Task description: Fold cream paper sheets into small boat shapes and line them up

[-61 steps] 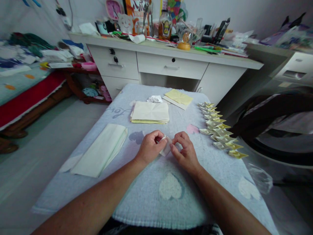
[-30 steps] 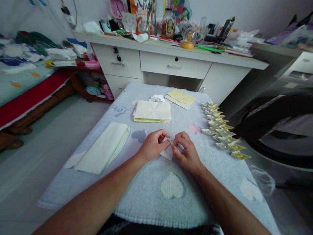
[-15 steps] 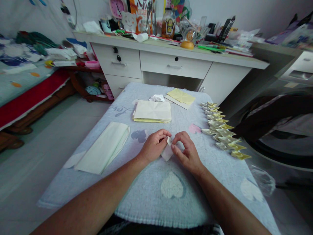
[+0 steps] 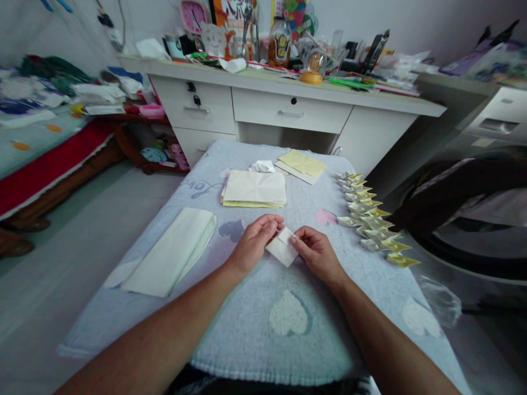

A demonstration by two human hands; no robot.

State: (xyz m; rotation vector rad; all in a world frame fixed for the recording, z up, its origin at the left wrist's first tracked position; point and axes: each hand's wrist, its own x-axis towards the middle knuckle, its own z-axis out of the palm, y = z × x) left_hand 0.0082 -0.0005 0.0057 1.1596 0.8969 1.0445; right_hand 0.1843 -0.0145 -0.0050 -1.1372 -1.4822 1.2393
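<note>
The right hand pinches a small, cream folded-paper square; left hand at its edge, grip unclear. Blue-clothed table, white drawers behind.

Just beyond the left fingers, a paper stack blocks the way forward; folded sheets lie to their left. Right of the right fingers, open cloth leaves passage before the paper boats, as it does on their near side.
</note>
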